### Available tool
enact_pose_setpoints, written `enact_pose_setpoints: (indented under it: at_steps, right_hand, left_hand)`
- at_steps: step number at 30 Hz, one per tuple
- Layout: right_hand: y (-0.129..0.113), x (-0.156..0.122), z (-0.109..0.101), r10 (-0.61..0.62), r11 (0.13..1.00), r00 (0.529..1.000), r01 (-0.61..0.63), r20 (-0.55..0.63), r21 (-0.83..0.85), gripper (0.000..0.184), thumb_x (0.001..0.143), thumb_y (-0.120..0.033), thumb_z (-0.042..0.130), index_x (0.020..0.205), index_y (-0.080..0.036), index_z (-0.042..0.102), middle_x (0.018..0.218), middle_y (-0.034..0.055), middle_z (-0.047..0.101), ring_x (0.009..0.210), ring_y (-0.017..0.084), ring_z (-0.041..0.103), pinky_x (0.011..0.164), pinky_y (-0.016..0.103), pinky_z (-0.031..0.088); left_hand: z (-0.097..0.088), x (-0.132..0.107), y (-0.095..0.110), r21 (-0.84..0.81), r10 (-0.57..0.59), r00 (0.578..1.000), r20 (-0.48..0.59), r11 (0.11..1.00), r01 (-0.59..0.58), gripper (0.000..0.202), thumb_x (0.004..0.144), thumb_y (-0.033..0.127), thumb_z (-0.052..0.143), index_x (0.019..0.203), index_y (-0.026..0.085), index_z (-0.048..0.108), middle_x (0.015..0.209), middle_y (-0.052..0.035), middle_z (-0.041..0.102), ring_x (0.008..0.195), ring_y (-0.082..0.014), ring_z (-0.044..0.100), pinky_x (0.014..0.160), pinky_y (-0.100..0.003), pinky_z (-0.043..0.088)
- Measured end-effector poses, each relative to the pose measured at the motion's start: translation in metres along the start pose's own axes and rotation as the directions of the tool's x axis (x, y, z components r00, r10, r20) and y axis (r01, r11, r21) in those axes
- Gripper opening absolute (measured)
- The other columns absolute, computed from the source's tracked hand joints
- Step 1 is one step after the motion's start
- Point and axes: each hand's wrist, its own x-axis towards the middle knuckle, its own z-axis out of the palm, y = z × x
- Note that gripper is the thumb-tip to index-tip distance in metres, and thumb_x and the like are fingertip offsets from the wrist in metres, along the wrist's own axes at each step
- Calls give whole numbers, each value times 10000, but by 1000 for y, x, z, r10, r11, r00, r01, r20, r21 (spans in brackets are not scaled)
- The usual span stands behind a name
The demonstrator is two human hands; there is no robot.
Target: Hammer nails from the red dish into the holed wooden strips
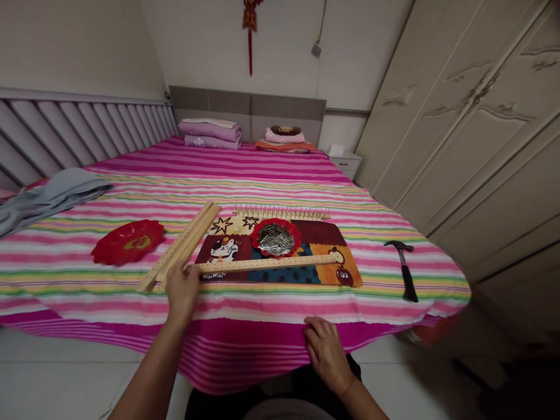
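My left hand [182, 290] pinches the left end of a wooden strip [266, 263] with a row of small holes. The strip lies across a patterned mat [321, 233] with a cat picture. Behind it on the mat stands a red scalloped dish [298, 236] filled with nails [275, 240]. Beyond the mat is another wooden strip [284, 213], with many nails standing upright in it. Close to my left hand, more wooden strips [188, 239] lie side by side at a slant. My right hand [326, 350] rests at the bed's near edge, fingers loosely bent, holding nothing.
A red scalloped plate [107, 244] lies on the left of the striped bedspread [245, 303]. The hammer [405, 271] is at the right. Grey cloth [65, 195] lies at far left, and folded bedding [212, 134] is by the headboard. A wardrobe [464, 116] stands at the right.
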Motion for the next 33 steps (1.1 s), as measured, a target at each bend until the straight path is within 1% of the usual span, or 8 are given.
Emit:
enact_pose_setpoints:
  at_steps: [2, 5, 6, 8, 12, 17, 26, 33]
  right_hand:
    - [-1, 1, -1, 7, 1000, 1000, -7, 0, 8, 262, 782, -47, 482, 940, -207, 617, 1158, 90, 598, 1072, 272, 491, 906, 442, 386]
    - [-2, 1, -2, 9, 1000, 1000, -9, -4, 17, 252, 785, -48, 482, 932, -202, 617, 1156, 90, 598, 1067, 266, 490, 906, 431, 385]
    - [-2, 1, -2, 7, 1000, 1000, -7, -5, 19, 249, 784, -50, 486, 934, -200, 616, 1157, 91, 598, 1068, 264, 489, 906, 428, 384]
    - [-1, -1, -1, 4, 1000, 1000, -4, -5, 22, 248, 782, -55, 496, 946, -198, 615, 1162, 95, 596, 1077, 265, 484, 913, 431, 378]
    - [2, -4, 0, 6, 999, 1000, -6, -4, 31, 267, 777, -53, 503, 972, -200, 611, 1162, 98, 596, 1088, 266, 478, 926, 440, 362]
    - [2, -5, -1, 10, 998, 1000, -10, -1, 59, 271, 787, -52, 499, 988, -202, 603, 1141, 89, 603, 1066, 264, 482, 913, 431, 362]
    - [3, -4, -2, 13, 997, 1000, -14, 15, 74, 276, 774, -57, 514, 995, -198, 602, 1139, 98, 592, 1079, 268, 465, 910, 438, 354]
    - [3, -5, -2, 20, 997, 1000, -22, 17, 68, 283, 776, -61, 512, 1006, -201, 601, 1143, 93, 592, 1080, 263, 462, 913, 436, 352]
  left_hand:
    - [21, -17, 3, 196, 201, 958, 202, 951, -241, 181, 713, 144, 611, 885, 177, 656, 912, -70, 645, 949, -231, 583, 945, -363, 421]
    - [62, -44, 2, 326, 322, 790, 522, 780, -534, 231, 740, 164, 593, 957, 179, 672, 1033, -108, 655, 1042, -272, 543, 989, -401, 355]
    - [74, -51, -1, 375, 330, 754, 569, 711, -594, 267, 754, 196, 596, 1013, 185, 662, 1095, -116, 640, 1081, -284, 521, 1001, -419, 332]
    - [91, -59, -8, 457, 329, 712, 620, 586, -669, 330, 764, 273, 615, 1084, 199, 641, 1164, -119, 612, 1123, -296, 486, 1013, -445, 295]
    - [100, -54, -21, 519, 343, 666, 662, 431, -738, 351, 795, 327, 587, 1136, 251, 620, 1136, -82, 613, 1076, -270, 486, 965, -437, 305]
    - [95, -39, -28, 459, 378, 605, 701, 410, -788, 278, 821, 317, 558, 1081, 271, 644, 1076, -56, 631, 1022, -238, 501, 937, -409, 306]
    - [84, -31, -37, 325, 400, 490, 774, 414, -851, 271, 808, 342, 567, 1059, 288, 652, 1054, -38, 644, 996, -230, 504, 885, -389, 314]
    - [79, -36, -36, 350, 388, 518, 763, 426, -834, 276, 814, 340, 554, 1069, 292, 650, 1050, -38, 649, 1014, -236, 512, 873, -394, 312]
